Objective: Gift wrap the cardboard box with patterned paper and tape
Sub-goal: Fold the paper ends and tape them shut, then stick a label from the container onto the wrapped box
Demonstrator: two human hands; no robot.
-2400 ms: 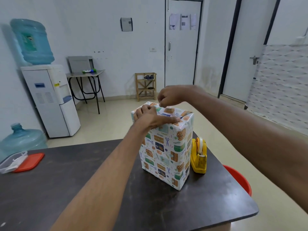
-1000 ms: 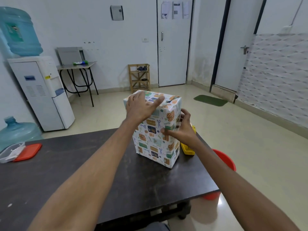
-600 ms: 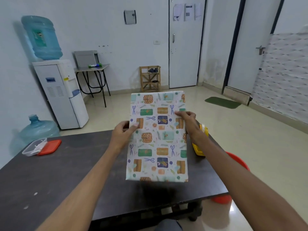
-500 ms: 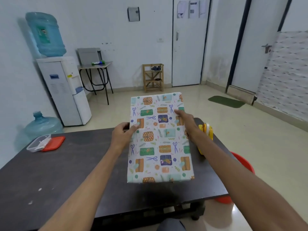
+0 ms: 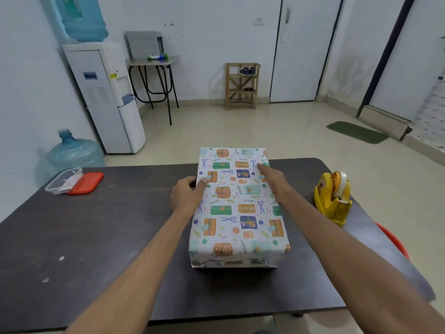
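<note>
Both hands are on the rectangular box wrapped in patterned paper [image 5: 238, 208], flat on the dark tabletop [image 5: 96, 237]; my left hand [image 5: 186, 197] grips its left edge; my right hand [image 5: 272, 182] lies straight-fingered on top.

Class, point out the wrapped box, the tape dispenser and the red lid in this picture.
wrapped box [image 5: 237, 208], head view, patterned top face.
tape dispenser [image 5: 330, 207], head view, yellow body.
red lid [image 5: 87, 183], head view, flat top.

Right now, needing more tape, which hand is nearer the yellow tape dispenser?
Right. The right hand lies on the wrapped box, on the side toward the tape dispenser; the left hand holds the opposite edge.
</note>
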